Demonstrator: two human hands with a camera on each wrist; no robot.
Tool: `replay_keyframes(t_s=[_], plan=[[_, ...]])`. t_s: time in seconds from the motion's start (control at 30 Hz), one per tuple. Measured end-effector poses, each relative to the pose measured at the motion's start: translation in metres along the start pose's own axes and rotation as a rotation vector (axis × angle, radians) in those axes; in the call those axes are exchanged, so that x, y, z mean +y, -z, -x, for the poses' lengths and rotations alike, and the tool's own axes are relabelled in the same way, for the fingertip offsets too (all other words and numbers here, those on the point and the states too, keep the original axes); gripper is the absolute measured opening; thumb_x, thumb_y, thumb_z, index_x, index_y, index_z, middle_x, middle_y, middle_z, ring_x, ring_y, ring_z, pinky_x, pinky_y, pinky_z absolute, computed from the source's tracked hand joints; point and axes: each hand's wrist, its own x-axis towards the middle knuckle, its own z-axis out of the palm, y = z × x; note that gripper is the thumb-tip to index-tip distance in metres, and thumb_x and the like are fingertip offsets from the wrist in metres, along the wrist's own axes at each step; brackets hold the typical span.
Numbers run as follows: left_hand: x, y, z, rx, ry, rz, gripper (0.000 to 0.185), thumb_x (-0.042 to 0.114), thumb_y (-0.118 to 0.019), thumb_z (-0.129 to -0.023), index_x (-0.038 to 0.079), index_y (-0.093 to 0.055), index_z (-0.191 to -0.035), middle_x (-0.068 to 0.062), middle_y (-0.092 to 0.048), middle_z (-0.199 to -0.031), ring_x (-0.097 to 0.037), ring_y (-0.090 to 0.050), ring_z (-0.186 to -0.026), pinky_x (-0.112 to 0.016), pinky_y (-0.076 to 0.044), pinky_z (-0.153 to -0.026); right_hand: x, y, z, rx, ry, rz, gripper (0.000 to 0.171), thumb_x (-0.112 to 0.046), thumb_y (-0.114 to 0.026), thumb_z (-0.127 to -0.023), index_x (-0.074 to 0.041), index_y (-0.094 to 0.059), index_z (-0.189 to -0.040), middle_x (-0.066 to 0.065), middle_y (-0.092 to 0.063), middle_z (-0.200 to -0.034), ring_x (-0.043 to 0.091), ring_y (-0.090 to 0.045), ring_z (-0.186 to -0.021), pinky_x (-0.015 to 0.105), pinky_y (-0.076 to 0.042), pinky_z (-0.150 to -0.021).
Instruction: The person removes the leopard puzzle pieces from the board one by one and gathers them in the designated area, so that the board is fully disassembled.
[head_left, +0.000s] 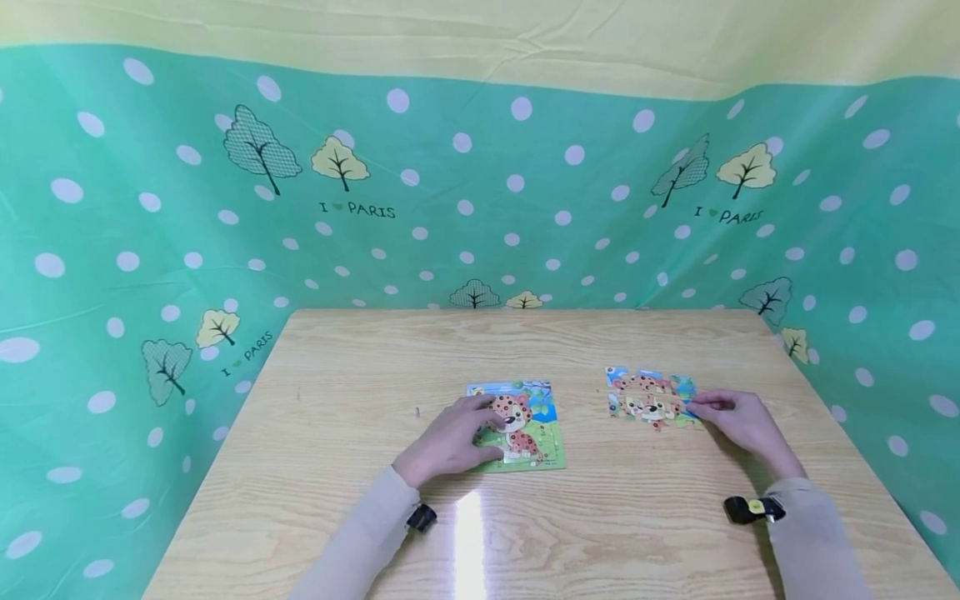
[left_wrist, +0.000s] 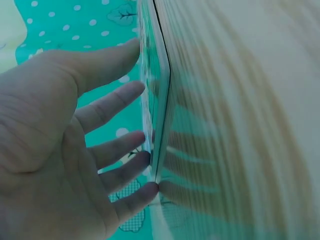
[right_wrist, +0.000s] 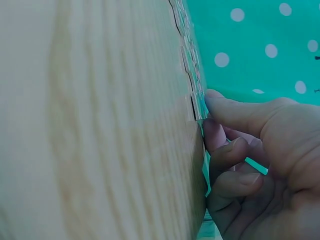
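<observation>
Left hand (head_left: 450, 442) rests flat, fingers straight, on the puzzle board (head_left: 534, 433). Right hand (head_left: 738, 421) pinches a puzzle piece (head_left: 692, 408) beside the loose puzzle (head_left: 647, 397).

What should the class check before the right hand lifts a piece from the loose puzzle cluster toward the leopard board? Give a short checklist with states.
1. Left hand steadies the puzzle board: ok, straight fingers rest on it.
2. Right hand grips a piece at the loose cluster: ok, pinching its right edge.
3. Table between board and cluster unobstructed: ok.
4. Board lies flat: ok.
5. Open slot visible for the piece: cannot tell.
</observation>
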Motion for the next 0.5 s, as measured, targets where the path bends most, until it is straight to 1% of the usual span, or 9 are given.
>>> replay_keyframes(t_s=[0.13, 0.27, 0.4, 0.5], plan=[[-0.004, 0.004, 0.002, -0.045, -0.005, 0.015, 0.044, 0.037, -0.081, -0.094, 0.019, -0.073, -0.133, -0.013, -0.042, -0.169, -0.040, -0.037, -0.158, -0.066, -0.028, -0.129, -0.006, 0.000, 0.003, 0.000, -0.017, -0.011, 0.059, -0.049, -0.063, -0.106, 0.003, -0.070, -0.131, 0.028, -0.070, -0.129, 0.041, -0.066, -0.114, 0.032, -0.051, -0.083], [-0.007, 0.007, 0.003, -0.080, -0.006, 0.036, 0.046, 0.036, -0.080, -0.094, 0.020, -0.071, -0.136, -0.011, -0.039, -0.172, -0.041, -0.032, -0.160, -0.069, -0.024, -0.130, -0.023, -0.003, 0.006, -0.005, 0.031, -0.033, 0.056, -0.048, -0.064, -0.106, 0.002, -0.071, -0.130, 0.027, -0.072, -0.128, 0.038, -0.067, -0.113, 0.030, -0.052, -0.082], [-0.010, 0.009, 0.004, -0.101, -0.014, 0.053, 0.049, 0.034, -0.082, -0.092, 0.020, -0.069, -0.137, -0.011, -0.037, -0.172, -0.042, -0.030, -0.161, -0.070, -0.022, -0.130, -0.045, -0.014, 0.005, -0.011, 0.092, -0.052, 0.048, -0.045, -0.066, -0.105, -0.003, -0.074, -0.127, 0.021, -0.074, -0.125, 0.028, -0.068, -0.107, 0.028, -0.052, -0.081], [-0.012, 0.009, 0.004, -0.114, -0.021, 0.061, 0.052, 0.033, -0.084, -0.091, 0.021, -0.068, -0.139, -0.010, -0.036, -0.173, -0.042, -0.028, -0.161, -0.070, -0.021, -0.130, -0.062, -0.025, 0.004, -0.021, 0.118, -0.084, 0.042, -0.042, -0.068, -0.105, -0.005, -0.075, -0.125, 0.017, -0.075, -0.120, 0.021, -0.067, -0.099, 0.027, -0.053, -0.077]])
